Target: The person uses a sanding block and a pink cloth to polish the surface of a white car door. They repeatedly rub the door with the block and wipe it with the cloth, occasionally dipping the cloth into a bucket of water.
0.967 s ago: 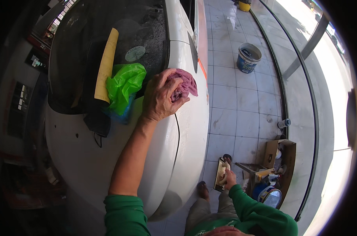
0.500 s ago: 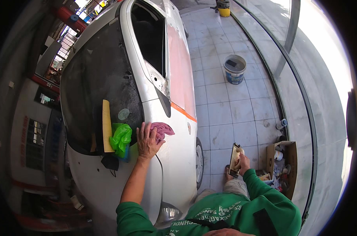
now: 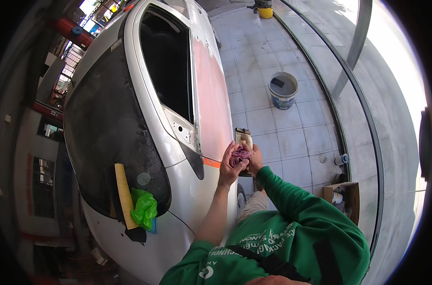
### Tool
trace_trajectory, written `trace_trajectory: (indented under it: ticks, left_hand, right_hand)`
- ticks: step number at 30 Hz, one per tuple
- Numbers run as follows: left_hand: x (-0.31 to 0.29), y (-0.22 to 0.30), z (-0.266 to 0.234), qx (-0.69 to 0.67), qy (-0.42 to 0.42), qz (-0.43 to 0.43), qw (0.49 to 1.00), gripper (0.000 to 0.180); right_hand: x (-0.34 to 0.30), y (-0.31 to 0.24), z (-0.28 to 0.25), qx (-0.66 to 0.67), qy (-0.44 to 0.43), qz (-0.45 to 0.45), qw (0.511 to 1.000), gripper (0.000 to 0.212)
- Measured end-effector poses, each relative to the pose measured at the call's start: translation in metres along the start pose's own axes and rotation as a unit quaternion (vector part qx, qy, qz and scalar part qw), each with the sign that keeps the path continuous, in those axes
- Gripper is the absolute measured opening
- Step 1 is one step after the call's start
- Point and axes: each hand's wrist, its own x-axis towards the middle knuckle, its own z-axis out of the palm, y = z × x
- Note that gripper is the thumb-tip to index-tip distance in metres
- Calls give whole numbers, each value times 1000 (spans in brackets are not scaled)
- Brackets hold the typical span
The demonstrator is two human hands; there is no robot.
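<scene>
My left hand [image 3: 228, 170] is wrapped round a crumpled pink-purple rag [image 3: 239, 156]. Right beside it, my right hand [image 3: 256, 159] grips a hand sanding block [image 3: 245, 137] with a pale rounded handle and a flat dark-edged base. The two hands meet, and the rag is against the block's handle side; the fingers partly hide both. They are held over the side of a white car [image 3: 189, 192], near its front door [image 3: 212, 102], which has a dull pink coating. An orange strip [image 3: 211, 163] marks the lower front of that door.
On the tiled floor stands a bucket [image 3: 283, 95] with grey water and a dark flat piece. A cardboard box [image 3: 353, 202] of bottles sits by the glass wall. A yellow strip [image 3: 124, 194] and bright green plastic bag [image 3: 143, 209] lie at the windshield's base.
My left hand has lifted the rag off the car's fender and brought it right, to the sanding block. My right hand has raised the block from low beside my leg to meet it.
</scene>
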Motion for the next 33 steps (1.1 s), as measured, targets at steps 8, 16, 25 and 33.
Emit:
trace_trajectory:
  ticks: [8, 16, 25, 33]
  left_hand:
    - [122, -32, -14, -150, -123, -241, 951, 65]
    - [199, -41, -38, -566, 63, -225, 791, 43]
    - [400, -10, -55, -123, 190, -214, 950, 5]
    - [520, 120, -106, 430, -198, 26, 880, 22]
  right_hand:
    - [89, -61, 31, 116, -17, 23, 993, 49]
    - [205, -58, 42, 153, -34, 107, 982, 41]
    - [273, -133, 122, 164, -143, 166, 962, 35]
    - [329, -167, 223, 169, -194, 73, 964, 43]
